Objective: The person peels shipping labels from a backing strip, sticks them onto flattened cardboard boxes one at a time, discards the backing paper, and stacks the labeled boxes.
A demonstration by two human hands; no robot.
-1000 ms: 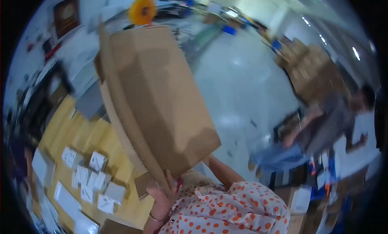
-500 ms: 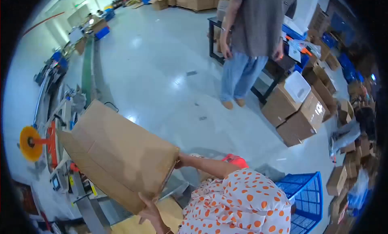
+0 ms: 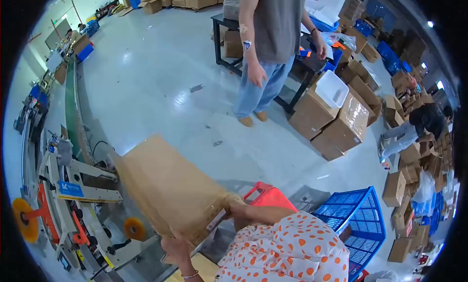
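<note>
A brown cardboard box (image 3: 165, 172), tilted with its broad face up, is held in front of my body. My right hand (image 3: 234, 207) is closed on its right end, beside a white label. Below, my left hand (image 3: 176, 250) grips the near lower corner; its fingers are partly hidden by the box. A bracelet circles my left wrist. To the left stands a box-taping machine (image 3: 85, 194) with orange tape rolls, and a pale tan surface (image 3: 202, 270) shows beneath my hands.
A blue crate (image 3: 358, 218) and a red plastic item (image 3: 270, 196) are at my right. A person (image 3: 273, 53) stands ahead beside a dark table (image 3: 224, 21). Stacked cartons (image 3: 336, 118) are near them, and another person (image 3: 414, 123) bends among boxes farther right.
The box has shifted right, away from the taping machine, uncovering more of it. My view has turned, so the standing person appears farther left. Both hands stay on the box.
</note>
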